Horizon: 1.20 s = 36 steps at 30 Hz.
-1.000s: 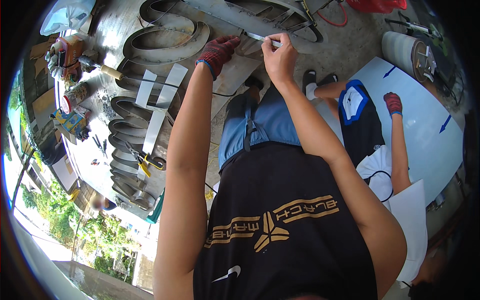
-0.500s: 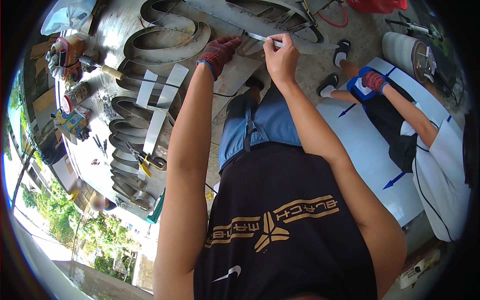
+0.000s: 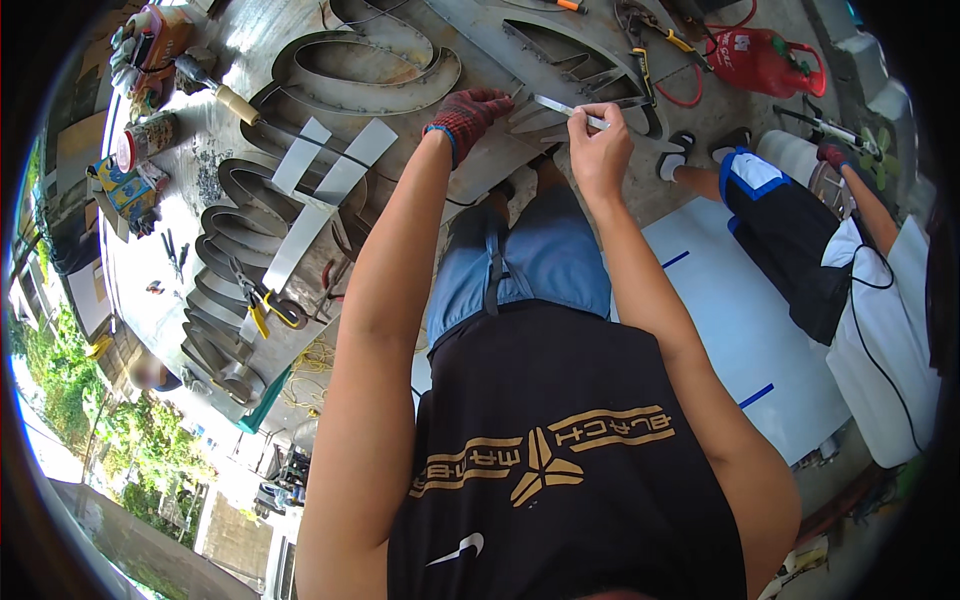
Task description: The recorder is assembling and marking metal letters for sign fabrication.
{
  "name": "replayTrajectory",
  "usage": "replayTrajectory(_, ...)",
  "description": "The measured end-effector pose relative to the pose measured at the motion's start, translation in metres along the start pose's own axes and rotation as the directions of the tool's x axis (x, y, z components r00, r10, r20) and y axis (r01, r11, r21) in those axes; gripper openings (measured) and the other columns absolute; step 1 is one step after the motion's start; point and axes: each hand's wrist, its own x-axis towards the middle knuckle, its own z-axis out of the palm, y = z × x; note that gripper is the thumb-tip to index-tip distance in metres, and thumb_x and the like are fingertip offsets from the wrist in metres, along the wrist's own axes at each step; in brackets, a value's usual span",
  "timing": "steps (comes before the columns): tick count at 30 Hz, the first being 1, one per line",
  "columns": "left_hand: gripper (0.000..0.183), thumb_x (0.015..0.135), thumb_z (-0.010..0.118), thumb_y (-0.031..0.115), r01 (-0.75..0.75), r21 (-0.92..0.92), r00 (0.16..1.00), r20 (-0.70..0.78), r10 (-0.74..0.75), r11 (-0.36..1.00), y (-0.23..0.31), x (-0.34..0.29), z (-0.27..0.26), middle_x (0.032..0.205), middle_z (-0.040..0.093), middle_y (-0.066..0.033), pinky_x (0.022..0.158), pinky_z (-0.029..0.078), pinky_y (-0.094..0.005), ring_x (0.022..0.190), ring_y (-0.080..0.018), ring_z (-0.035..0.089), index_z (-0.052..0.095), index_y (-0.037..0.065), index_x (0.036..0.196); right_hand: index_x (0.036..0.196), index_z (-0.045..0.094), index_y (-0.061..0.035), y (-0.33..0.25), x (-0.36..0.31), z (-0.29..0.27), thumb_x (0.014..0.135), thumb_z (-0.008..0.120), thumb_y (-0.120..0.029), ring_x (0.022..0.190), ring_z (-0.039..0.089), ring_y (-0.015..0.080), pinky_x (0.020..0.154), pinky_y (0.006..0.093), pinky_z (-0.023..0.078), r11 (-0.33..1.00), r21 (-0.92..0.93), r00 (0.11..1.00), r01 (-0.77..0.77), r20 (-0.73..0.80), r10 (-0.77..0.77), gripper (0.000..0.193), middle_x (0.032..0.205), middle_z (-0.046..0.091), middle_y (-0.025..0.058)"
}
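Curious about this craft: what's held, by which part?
The right hand holds a slim silvery object near its right end; for the left hand, it's unclear.

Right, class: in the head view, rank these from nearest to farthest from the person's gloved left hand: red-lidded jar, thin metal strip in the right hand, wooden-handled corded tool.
1. Thin metal strip: just right of the gloved left hand, held in the right hand.
2. Wooden-handled corded tool: to the left.
3. Red-lidded jar: farther left, beyond the tool.
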Motion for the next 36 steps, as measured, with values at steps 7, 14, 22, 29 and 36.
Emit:
replayTrajectory(7,0.035,0.091,0.079,0.034,-0.004,0.009,1.0,0.021,0.004,1.0,0.003,-0.003,-0.002,0.091,0.067,0.0039,0.069,0.047,-0.0265,0.076,-0.0091,0.053,0.076,0.012,0.118,0.095,0.065,0.0013,0.003,0.008,0.015,0.092,0.071,-0.012,0.076,0.076,0.0267,0.071,0.0375,0.059,0.999,0.031,0.999,-0.032,0.028,0.031,0.015,0.087,0.074,0.0136)
replayTrajectory(14,0.033,0.091,0.079,0.034,0.041,-0.007,0.999,0.01,-0.041,0.999,0.006,-0.005,0.001,0.09,0.067,0.0037,0.067,0.046,-0.0257,0.072,-0.0092,0.052,0.077,0.012,0.116,0.095,0.066,0.0013,0.006,0.012,0.014,0.092,0.071,-0.012,0.076,0.076,0.0259,0.071,0.0368,0.059,0.997,0.046,0.998,-0.058,0.029,0.057,0.015,0.086,0.075,0.0137)
replayTrajectory(22,0.037,0.089,0.08,0.03,0.031,0.004,0.999,0.02,-0.031,1.0,0.008,-0.008,0.0,0.111,0.077,-0.007,0.096,0.05,-0.0332,0.104,-0.0176,0.066,0.077,0.007,0.118,0.095,0.066,0.0019,0.019,0.013,0.015,0.093,0.072,-0.012,0.076,0.076,0.0247,0.071,0.0362,0.058,0.99,0.096,0.994,-0.101,0.047,0.097,0.015,0.086,0.075,0.0138)
replayTrajectory(29,0.037,0.092,0.077,0.031,0.004,0.041,1.0,0.028,-0.005,0.999,0.008,-0.01,-0.001,0.109,0.075,-0.0024,0.093,0.049,-0.0302,0.1,-0.0129,0.063,0.076,0.008,0.121,0.096,0.065,0.0022,0.018,0.016,0.015,0.094,0.072,-0.013,0.076,0.075,0.0236,0.071,0.0358,0.058,0.988,0.092,0.99,-0.127,0.077,0.12,0.017,0.085,0.074,0.0136)
replayTrajectory(36,0.037,0.091,0.078,0.03,0.02,-0.016,0.999,0.033,-0.02,1.0,0.008,-0.009,-0.002,0.115,0.076,-0.0056,0.098,0.048,-0.0316,0.108,-0.015,0.066,0.076,0.008,0.121,0.099,0.064,0.0032,-0.004,0.019,-0.016,0.097,0.069,-0.01,0.079,0.072,0.017,0.071,0.0303,0.058,0.982,0.159,0.991,-0.097,0.104,0.081,0.015,0.089,0.071,0.01)
